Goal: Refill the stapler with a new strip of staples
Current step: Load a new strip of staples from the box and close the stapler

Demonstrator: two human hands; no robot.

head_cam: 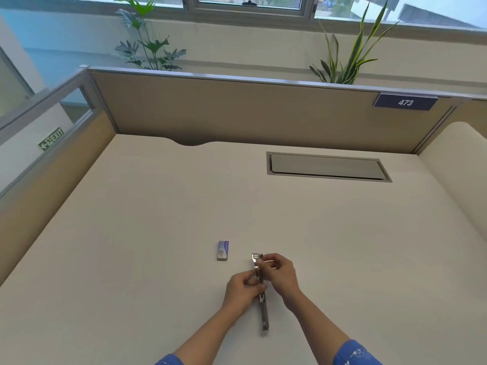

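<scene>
A metal stapler lies swung open on the desk, stretched out lengthwise from near to far. My left hand grips its middle from the left. My right hand holds the far half near the head, fingers pinched at the top edge. Whether a staple strip is between those fingers I cannot tell. A small blue and grey staple box lies on the desk to the left of the stapler, apart from both hands.
The beige desk is walled by tan cubicle partitions at the back and sides. A grey cable hatch is set in the desk at the far right. Plants stand behind the partition.
</scene>
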